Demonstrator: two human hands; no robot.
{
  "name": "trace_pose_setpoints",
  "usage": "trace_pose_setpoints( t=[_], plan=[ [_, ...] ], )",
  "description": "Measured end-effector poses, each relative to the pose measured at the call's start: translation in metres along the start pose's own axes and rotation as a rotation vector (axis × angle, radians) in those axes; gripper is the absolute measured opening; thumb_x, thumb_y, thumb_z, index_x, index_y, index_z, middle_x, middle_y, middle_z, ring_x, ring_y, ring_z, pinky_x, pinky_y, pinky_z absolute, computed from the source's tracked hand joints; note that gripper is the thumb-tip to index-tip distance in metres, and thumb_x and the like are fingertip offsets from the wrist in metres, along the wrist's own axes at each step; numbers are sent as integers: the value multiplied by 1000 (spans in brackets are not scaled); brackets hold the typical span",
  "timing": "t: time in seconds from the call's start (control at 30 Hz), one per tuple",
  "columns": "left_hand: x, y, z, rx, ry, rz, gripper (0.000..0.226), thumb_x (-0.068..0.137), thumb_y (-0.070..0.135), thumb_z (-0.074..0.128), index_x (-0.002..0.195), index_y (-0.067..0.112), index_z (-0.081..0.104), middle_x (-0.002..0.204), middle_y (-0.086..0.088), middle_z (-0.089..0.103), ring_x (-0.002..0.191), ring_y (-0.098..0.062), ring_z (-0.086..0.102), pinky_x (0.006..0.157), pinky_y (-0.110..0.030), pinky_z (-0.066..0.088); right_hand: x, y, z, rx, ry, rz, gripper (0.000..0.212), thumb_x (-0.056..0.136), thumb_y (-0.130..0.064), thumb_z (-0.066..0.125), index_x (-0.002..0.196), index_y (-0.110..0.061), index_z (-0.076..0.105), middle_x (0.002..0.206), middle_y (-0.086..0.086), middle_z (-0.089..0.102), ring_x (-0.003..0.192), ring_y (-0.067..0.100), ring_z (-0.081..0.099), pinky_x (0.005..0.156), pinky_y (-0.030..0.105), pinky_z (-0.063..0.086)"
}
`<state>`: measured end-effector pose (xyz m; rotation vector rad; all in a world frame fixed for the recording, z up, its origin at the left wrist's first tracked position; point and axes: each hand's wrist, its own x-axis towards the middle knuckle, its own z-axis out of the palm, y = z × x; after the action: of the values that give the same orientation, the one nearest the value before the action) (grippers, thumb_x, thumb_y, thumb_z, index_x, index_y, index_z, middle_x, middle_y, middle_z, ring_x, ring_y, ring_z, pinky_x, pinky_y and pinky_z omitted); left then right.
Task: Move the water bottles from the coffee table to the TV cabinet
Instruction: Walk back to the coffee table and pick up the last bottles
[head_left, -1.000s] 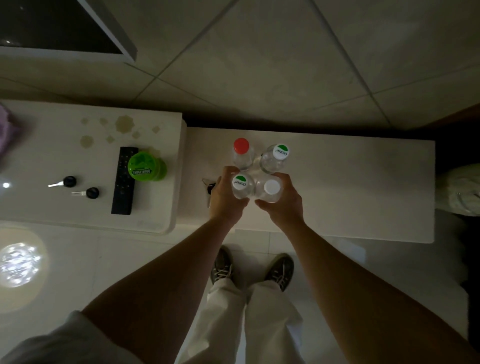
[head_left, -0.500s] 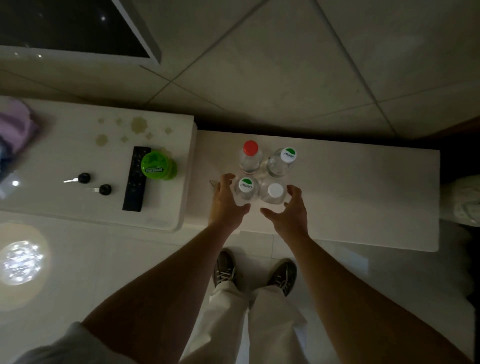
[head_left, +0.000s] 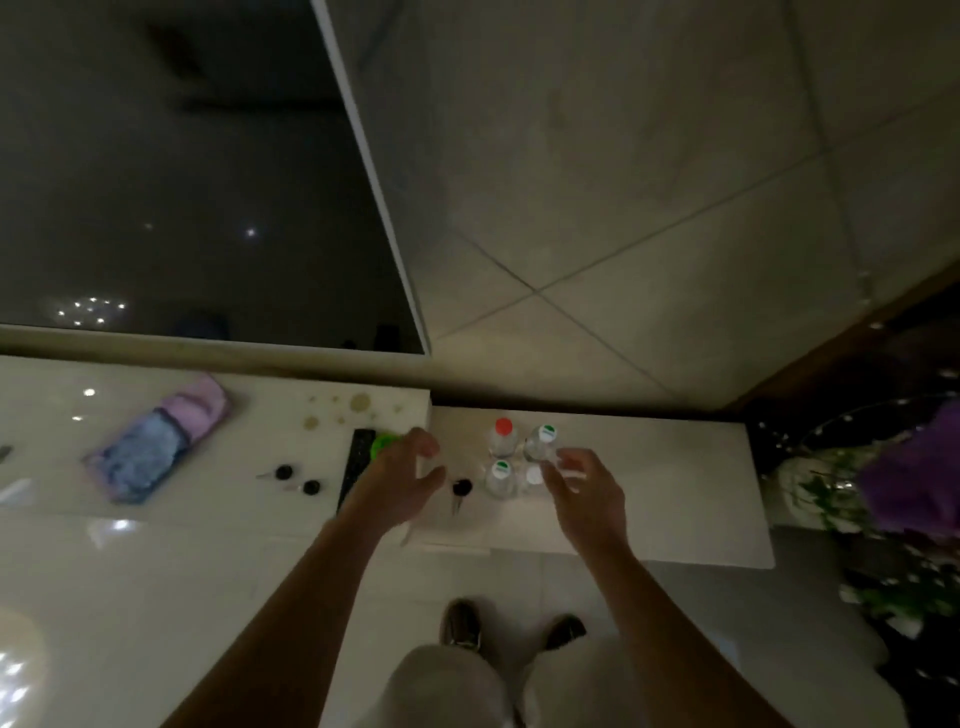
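Several clear water bottles stand together on the white TV cabinet (head_left: 675, 499): a red-capped bottle (head_left: 503, 435) and a green-labelled bottle (head_left: 543, 441) at the back, another green-labelled bottle (head_left: 501, 478) and a white-capped bottle (head_left: 533, 477) in front. My left hand (head_left: 402, 483) hovers open to the left of the group, apart from it. My right hand (head_left: 584, 493) is open just right of the bottles, its fingers partly covering the white-capped one.
A dark key (head_left: 460, 491) lies on the cabinet between my left hand and the bottles. On the higher section to the left are a black remote (head_left: 358, 462), a green lid (head_left: 383, 446), two small black knobs (head_left: 297, 479) and a purple-blue pouch (head_left: 156, 447). Purple flowers (head_left: 914, 478) stand right.
Both hands have let go of the front two bottles and drawn apart and back. The view has tilted up, showing the TV screen and wall.
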<state>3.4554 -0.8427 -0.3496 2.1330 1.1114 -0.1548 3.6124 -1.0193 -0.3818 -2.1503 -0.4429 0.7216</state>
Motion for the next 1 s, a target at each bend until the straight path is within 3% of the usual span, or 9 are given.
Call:
trace_pose_setpoints(
  t=[0.07, 0.17, 0.27, 0.33, 0.47, 0.6, 0.73, 1.0],
  plan=[
    [-27, 26, -40, 173, -11, 34, 31, 95, 36, 61, 123, 23, 55, 113, 7, 57, 112, -19, 59, 82, -27, 40, -19, -43, -24, 17, -18, -57, 29, 93, -37, 66, 114, -17, 67, 108, -6, 71, 92, 2, 65, 72, 5, 43],
    [-63, 48, -83, 232, 129, 59, 33, 96, 40, 59, 126, 27, 54, 124, 5, 61, 113, -18, 59, 89, -35, 48, -45, -90, -44, 30, -39, -147, 21, 93, -36, 66, 108, -21, 68, 100, -11, 69, 87, -6, 62, 69, 1, 43],
    [-93, 54, -105, 206, 205, 94, 31, 96, 41, 58, 124, 28, 53, 123, 8, 61, 107, -16, 61, 87, -35, 51, -64, -120, -47, -55, -98, -320, 18, 94, -36, 63, 104, -22, 69, 100, -9, 72, 94, 2, 65, 81, 11, 49],
    [-113, 53, -113, 197, 234, 45, 33, 95, 44, 58, 124, 29, 53, 123, 8, 61, 108, -17, 62, 88, -36, 52, -72, -134, -49, -125, -161, -433, 15, 95, -36, 61, 102, -24, 67, 102, -8, 71, 97, 4, 65, 86, 20, 53],
    [-170, 48, -109, 206, 286, -114, 39, 94, 50, 56, 128, 29, 54, 122, 5, 65, 109, -19, 64, 94, -41, 54, -85, -156, -54, -298, -275, -634, 22, 96, -40, 59, 111, -25, 65, 106, -9, 68, 96, 5, 63, 84, 25, 55],
    [-239, 39, -95, 96, 307, -277, 39, 91, 49, 62, 127, 36, 56, 119, 10, 64, 111, -15, 62, 97, -40, 52, -104, -157, -51, -308, -463, -685, 26, 96, -39, 59, 115, -22, 66, 111, -10, 68, 101, 3, 59, 80, 11, 44],
    [-308, 25, -92, 48, 377, -379, 38, 89, 46, 66, 124, 35, 58, 114, 11, 67, 105, -15, 64, 93, -41, 54, -139, -150, -31, -355, -617, -724, 28, 96, -33, 62, 117, -15, 65, 116, 0, 68, 104, 11, 59, 85, 23, 46],
    [-456, -11, -98, -20, 709, -583, 33, 91, 42, 66, 122, 33, 59, 113, 11, 69, 100, -13, 66, 88, -41, 55, -256, -206, 39, -419, -878, -1066, 29, 95, -38, 61, 118, -20, 63, 119, 0, 65, 109, 17, 59, 90, 31, 50]
  ],
)
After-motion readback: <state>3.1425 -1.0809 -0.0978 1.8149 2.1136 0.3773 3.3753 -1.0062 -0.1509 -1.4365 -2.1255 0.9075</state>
